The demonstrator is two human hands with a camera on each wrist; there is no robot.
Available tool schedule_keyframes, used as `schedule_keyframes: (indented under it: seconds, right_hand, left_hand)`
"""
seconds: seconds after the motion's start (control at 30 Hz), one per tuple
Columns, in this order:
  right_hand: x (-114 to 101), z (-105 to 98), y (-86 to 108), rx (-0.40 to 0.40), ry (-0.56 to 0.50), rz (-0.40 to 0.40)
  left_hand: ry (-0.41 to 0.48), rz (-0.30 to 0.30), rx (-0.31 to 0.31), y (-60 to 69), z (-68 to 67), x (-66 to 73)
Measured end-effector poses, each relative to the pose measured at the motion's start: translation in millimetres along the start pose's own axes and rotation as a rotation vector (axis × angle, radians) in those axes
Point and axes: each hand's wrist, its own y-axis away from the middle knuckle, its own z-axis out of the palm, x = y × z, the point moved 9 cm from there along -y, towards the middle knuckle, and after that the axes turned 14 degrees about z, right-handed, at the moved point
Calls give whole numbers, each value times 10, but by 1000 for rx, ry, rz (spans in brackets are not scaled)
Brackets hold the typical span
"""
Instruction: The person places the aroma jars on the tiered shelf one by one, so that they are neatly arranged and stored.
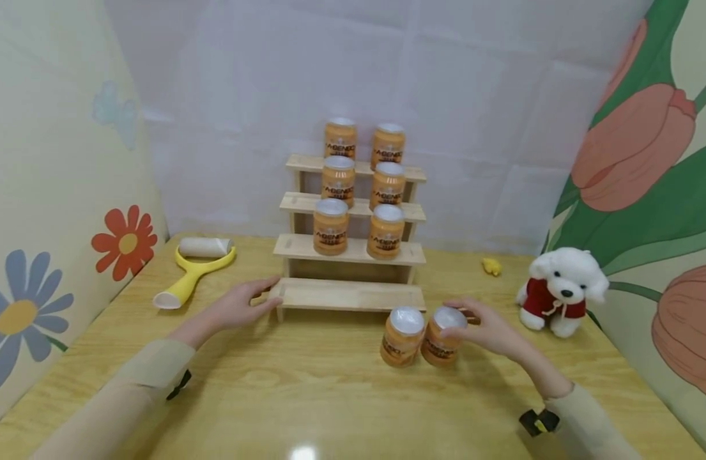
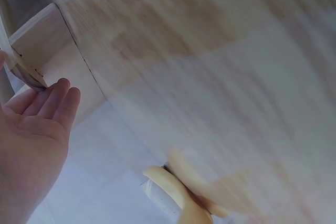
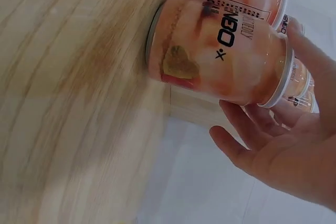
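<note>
A stepped wooden display stand (image 1: pixel 347 295) is in the middle of the head view, with orange cans (image 1: pixel 331 231) in pairs on its upper three steps. My left hand (image 1: pixel 240 306) holds the left end of the lowest step, thumb and fingers on either side of the board; the left wrist view shows the fingertips (image 2: pixel 63 83) against the wood. On the table before the stand's right end, two more pale-lidded orange cans stand upright side by side. My right hand (image 1: pixel 487 329) grips the right can (image 1: pixel 441 345) near its top. The left can (image 1: pixel 402 338) is next to it.
A yellow-handled lint roller (image 1: pixel 188 278) lies at the left of the table. On the right sit a white plush dog (image 1: pixel 562 291) in red clothing and a small yellow object (image 1: pixel 491 266). A white cloth (image 1: pixel 226 172) hangs behind, with flower-patterned walls at both sides.
</note>
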Motion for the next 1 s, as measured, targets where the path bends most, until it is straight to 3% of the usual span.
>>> schedule_keyframes:
  seconds: [0.3, 0.5, 0.77, 1.0]
  right_hand:
    - [9, 55, 47, 62, -7, 82]
    - [2, 81, 66, 117, -15, 84]
    - [1, 69, 65, 78, -56, 104]
    - [1, 16, 167, 46, -33, 116]
  left_hand:
    - [6, 3, -3, -6, -6, -38]
    - [17, -12, -6, 21, -23, -43]
    - [4, -9, -2, 17, -59, -55]
    - [0, 10, 5, 19, -30, -48]
